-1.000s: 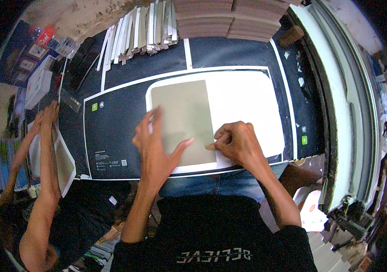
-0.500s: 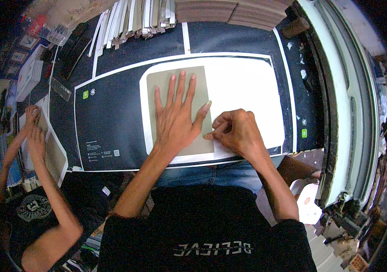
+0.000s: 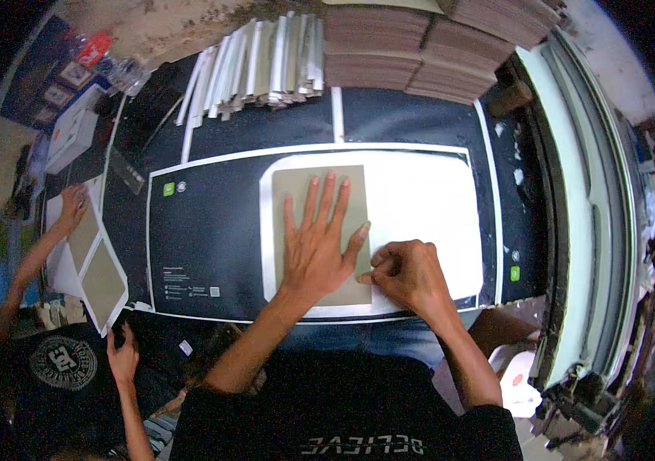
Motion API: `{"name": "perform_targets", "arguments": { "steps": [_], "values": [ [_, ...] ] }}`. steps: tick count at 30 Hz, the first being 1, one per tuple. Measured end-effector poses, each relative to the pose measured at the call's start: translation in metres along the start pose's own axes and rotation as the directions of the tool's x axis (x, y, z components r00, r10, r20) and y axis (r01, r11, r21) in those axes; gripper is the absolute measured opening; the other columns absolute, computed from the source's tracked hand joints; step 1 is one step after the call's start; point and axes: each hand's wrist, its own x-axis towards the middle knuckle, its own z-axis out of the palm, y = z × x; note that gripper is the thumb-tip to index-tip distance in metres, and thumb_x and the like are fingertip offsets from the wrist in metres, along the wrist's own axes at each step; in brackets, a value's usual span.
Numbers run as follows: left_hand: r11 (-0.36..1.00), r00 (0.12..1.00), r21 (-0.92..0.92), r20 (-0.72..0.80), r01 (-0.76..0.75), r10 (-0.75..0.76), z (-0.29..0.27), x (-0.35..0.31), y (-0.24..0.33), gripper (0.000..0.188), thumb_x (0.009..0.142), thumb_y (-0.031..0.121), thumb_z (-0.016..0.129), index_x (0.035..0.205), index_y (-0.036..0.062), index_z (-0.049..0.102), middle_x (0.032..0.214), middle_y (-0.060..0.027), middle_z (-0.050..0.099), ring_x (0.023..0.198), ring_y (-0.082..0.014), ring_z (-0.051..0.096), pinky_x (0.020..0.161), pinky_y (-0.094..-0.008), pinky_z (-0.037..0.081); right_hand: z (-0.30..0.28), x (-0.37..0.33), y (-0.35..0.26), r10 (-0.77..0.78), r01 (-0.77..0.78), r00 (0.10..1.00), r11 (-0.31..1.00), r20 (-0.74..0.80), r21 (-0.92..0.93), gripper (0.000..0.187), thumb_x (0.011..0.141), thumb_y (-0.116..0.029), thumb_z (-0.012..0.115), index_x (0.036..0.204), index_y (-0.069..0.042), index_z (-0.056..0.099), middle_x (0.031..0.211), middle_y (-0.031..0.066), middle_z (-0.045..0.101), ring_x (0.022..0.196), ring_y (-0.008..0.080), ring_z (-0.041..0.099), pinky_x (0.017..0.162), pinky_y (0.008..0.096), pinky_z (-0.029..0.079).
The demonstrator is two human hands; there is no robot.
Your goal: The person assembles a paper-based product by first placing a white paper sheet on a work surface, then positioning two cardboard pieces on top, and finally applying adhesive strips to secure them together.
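Observation:
A grey-brown board [image 3: 350, 200] lies on the left part of a white sheet [image 3: 420, 200] with rounded corners. My left hand [image 3: 318, 257] rests flat on the board, fingers spread, its thumb reaching the board's right edge. Just right of that edge, low on the sheet, my right hand [image 3: 412, 278] is curled with thumb and fingers pressed together. Whatever it may hold is hidden within the fingers. Beneath the sheet is a black printed mat [image 3: 205, 230] with a white border.
Stacked brown boards [image 3: 373, 46] and a pile of pale strips [image 3: 266, 65] stand at the back. On the right runs a long light-green machine bar [image 3: 565, 192]. At left, a co-worker's hand [image 3: 74, 207] touches a white sheet bearing grey-brown panels [image 3: 105, 284].
The view has shifted, so the table sits lower in the picture. My hands keep their places on the board and sheet. One co-worker's hand has moved down to their sheet's near corner.

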Motion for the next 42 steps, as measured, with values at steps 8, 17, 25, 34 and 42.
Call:
{"name": "perform_targets", "arguments": {
  "steps": [8,17,25,34,42],
  "values": [
    [0.997,0.999,-0.074,-0.036,-0.021,0.018,0.002,-0.003,-0.003,0.073,0.103,0.048,0.047,0.162,0.0110,0.024,0.167,-0.0183,0.023,0.155,-0.0365,0.018,0.123,-0.0617,0.004,0.006,-0.002,0.001,0.050,-0.048,0.998,0.998,0.029,-0.049,0.024,0.075,-0.006,0.087,0.092,0.006,0.076,0.074,0.0135,0.075,0.064,0.0173,0.072,0.058,0.0299,0.058],
    [0.997,0.998,-0.081,-0.057,-0.015,0.010,-0.001,-0.007,-0.009,0.073,0.104,0.048,0.043,0.160,0.0042,0.028,0.165,-0.0228,0.027,0.154,-0.0393,0.021,0.123,-0.0622,0.006,-0.099,0.099,-0.106,-0.743,0.424,0.547,0.644,-0.387,-0.637,0.062,0.076,-0.008,0.081,0.134,-0.002,0.058,0.125,0.0253,0.067,0.115,0.0405,0.065,0.101,0.0490,0.051],
    [0.996,0.997,-0.080,-0.061,-0.050,0.045,0.000,-0.010,-0.015,0.072,0.104,0.049,0.040,0.161,0.0069,0.028,0.166,-0.0202,0.025,0.155,-0.0369,0.020,0.124,-0.0608,0.004,-0.183,0.181,-0.127,-0.642,0.265,0.693,0.651,-0.329,-0.711,0.045,0.080,0.006,0.063,0.123,-0.008,0.068,0.101,0.0252,0.071,0.095,0.0446,0.070,0.082,0.0477,0.059],
    [0.085,0.986,-0.996,-0.049,-0.036,-0.162,-0.086,0.019,0.022,0.044,0.099,0.021,0.067,0.131,-0.0061,0.054,0.117,-0.0171,0.063,0.110,-0.0197,0.062,0.095,-0.0319,0.051,-0.056,-0.026,-0.062,-0.074,0.508,0.637,0.789,-0.767,0.346,0.020,0.092,-0.006,0.075,0.107,0.004,0.067,0.093,0.0091,0.073,0.083,0.0093,0.067,0.074,0.0265,0.058],
    [0.174,0.950,-0.938,0.278,0.300,-0.144,-0.060,-0.001,0.023,0.035,0.089,0.005,0.078,0.120,-0.0018,0.063,0.095,-0.0104,0.073,0.084,-0.0108,0.068,0.080,-0.0231,0.056,-0.078,-0.053,0.044,0.152,-0.042,0.917,0.956,-0.369,0.290,0.045,0.080,-0.011,0.087,0.116,0.009,0.068,0.082,0.0067,0.072,0.071,0.0094,0.065,0.065,0.0228,0.051]
  ]
}}
